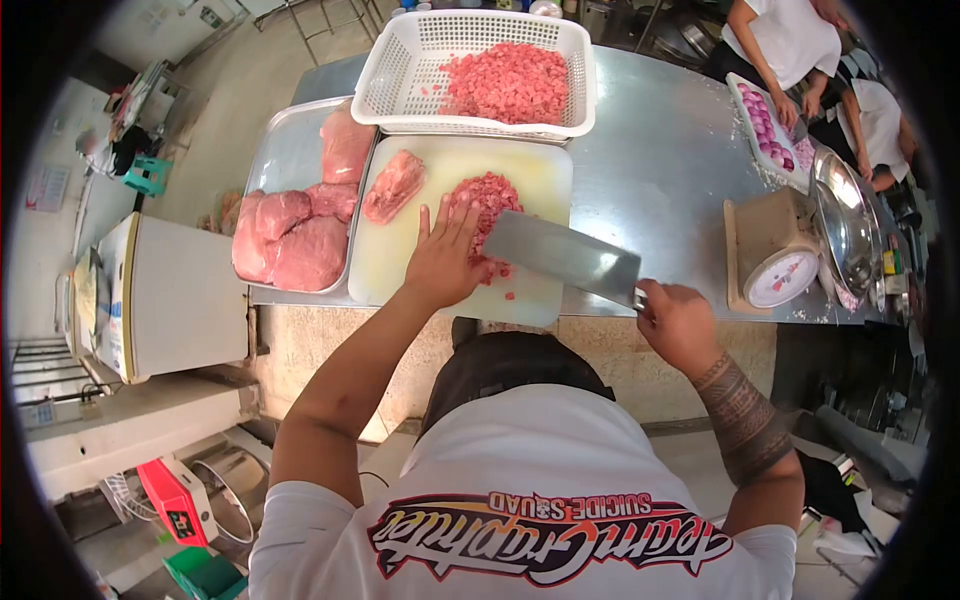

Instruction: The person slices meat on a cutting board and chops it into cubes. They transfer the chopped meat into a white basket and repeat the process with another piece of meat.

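Note:
On the white cutting board (390, 265), a small pile of diced meat (490, 200) lies between my hands. My left hand (445, 255) rests against the pile's left side with its fingers stretched out. My right hand (678, 322) is wrapped round the handle of a wide cleaver (565, 255). The blade's far end is beside the right side of the diced meat. A larger piece of meat (395, 186) sits on the board, up and left of my left hand. Left of the board, a metal tray (290, 150) holds several big pieces of raw meat (310, 250).
A white perforated basket (400, 112) with diced meat stands behind the board. To the right are a dial scale (775, 255), metal bowls (845, 200) and a tray of purple onions (765, 130). Two people work at the far right; one person's hands (795, 105) are near the onions.

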### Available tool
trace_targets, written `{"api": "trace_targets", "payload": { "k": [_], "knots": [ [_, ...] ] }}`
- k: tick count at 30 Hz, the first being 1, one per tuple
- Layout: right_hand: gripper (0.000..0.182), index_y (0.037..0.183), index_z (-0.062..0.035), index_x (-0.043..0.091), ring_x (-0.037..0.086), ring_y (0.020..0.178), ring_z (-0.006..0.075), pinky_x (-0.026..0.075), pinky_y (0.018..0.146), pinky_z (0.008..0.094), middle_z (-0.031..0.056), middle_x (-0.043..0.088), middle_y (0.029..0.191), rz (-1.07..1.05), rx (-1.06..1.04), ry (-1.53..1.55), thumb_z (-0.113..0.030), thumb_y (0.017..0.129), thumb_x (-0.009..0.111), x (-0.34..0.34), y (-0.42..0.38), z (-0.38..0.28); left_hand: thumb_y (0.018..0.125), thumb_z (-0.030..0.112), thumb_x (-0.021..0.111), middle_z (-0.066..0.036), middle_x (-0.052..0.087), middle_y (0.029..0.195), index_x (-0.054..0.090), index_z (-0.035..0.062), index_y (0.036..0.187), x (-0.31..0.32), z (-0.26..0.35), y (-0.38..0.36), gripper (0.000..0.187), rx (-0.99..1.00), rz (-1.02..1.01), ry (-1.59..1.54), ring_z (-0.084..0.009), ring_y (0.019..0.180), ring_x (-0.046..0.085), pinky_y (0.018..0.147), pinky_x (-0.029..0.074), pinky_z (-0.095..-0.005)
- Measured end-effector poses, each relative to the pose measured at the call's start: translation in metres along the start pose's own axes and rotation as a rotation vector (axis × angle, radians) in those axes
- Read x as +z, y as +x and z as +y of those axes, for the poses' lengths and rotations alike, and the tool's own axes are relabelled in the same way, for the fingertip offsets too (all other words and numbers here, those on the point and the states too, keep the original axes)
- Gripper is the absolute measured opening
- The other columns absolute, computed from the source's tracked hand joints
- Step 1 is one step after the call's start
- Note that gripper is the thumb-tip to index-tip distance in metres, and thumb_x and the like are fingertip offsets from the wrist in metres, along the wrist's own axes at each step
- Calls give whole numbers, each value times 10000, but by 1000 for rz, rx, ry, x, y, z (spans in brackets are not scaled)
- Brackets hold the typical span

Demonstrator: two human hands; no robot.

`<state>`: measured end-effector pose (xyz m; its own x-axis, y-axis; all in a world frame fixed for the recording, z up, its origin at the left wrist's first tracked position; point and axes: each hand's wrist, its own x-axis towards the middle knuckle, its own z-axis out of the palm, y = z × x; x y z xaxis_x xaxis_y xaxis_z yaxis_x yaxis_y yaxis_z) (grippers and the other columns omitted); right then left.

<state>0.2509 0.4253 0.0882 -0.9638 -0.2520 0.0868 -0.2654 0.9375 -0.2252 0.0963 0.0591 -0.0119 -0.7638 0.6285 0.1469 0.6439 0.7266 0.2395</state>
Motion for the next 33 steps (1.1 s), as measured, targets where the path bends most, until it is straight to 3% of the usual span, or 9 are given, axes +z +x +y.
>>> {"api": "trace_targets", "payload": {
  "k": [3,5,7,9,12,20,23,27,33],
  "knots": [
    [267,1154,-27,645,669,688,262,536,644,406,77,657,764,-183,357,515,-106,907,712,17,-22,8,812,621,804,-240,241,1745,320,129,1678,22,15,-33,1107,96,68,-38,-473,1612,212,1257,134,-713],
    [188,1124,-28,620,592,602,163,504,567,343,45,581,727,-204,560,977,-176,1014,653,57,-28,20,768,659,821,-243,238,1744,359,203,1673,39,35,-38,1114,193,103,-62,-470,1609,219,1249,159,-720],
    [179,1109,-35,611,558,581,129,486,531,322,30,556,730,-233,754,1270,-200,1042,628,73,-16,14,707,707,843,-295,223,1725,421,230,1642,42,45,-19,1132,25,145,-43,-548,1576,216,1200,181,-785],
    [186,1091,-33,598,565,563,143,497,506,317,40,578,744,-202,776,1259,-217,1070,591,94,-6,4,702,732,832,-305,234,1715,443,213,1631,42,44,4,1134,-166,176,44,-573,1555,232,1179,204,-800],
    [219,1105,-7,601,590,573,154,535,513,344,56,593,752,-195,783,1229,-224,1071,593,119,17,-14,731,800,767,-281,273,1698,398,258,1656,58,29,17,1133,-216,237,-42,-613,1513,273,1152,204,-823],
    [311,1057,95,607,761,707,325,596,578,432,259,710,887,-307,643,911,-215,1039,625,128,102,-90,810,794,691,-305,292,1682,458,233,1627,57,32,17,1019,-168,264,-66,-600,1488,313,1150,265,-776],
    [334,1062,107,597,740,647,352,591,590,444,259,718,897,-239,392,880,-222,1030,641,174,96,-97,821,708,735,-311,307,1672,496,207,1598,59,29,19,955,-168,358,-137,-590,1456,350,1159,293,-732],
    [295,1134,83,570,717,604,281,577,574,424,216,720,868,-413,522,1119,-177,1018,645,150,97,-106,804,578,807,-316,331,1657,551,170,1551,55,25,18,889,-148,421,-213,-580,1418,387,1159,331,-691],
    [261,1203,44,579,690,581,213,566,549,392,138,701,801,-228,520,1333,-137,1021,627,116,83,-115,772,516,849,-336,350,1631,582,155,1523,3,42,33,875,-43,461,-182,-594,1442,362,1150,350,-697]
  ]
}}
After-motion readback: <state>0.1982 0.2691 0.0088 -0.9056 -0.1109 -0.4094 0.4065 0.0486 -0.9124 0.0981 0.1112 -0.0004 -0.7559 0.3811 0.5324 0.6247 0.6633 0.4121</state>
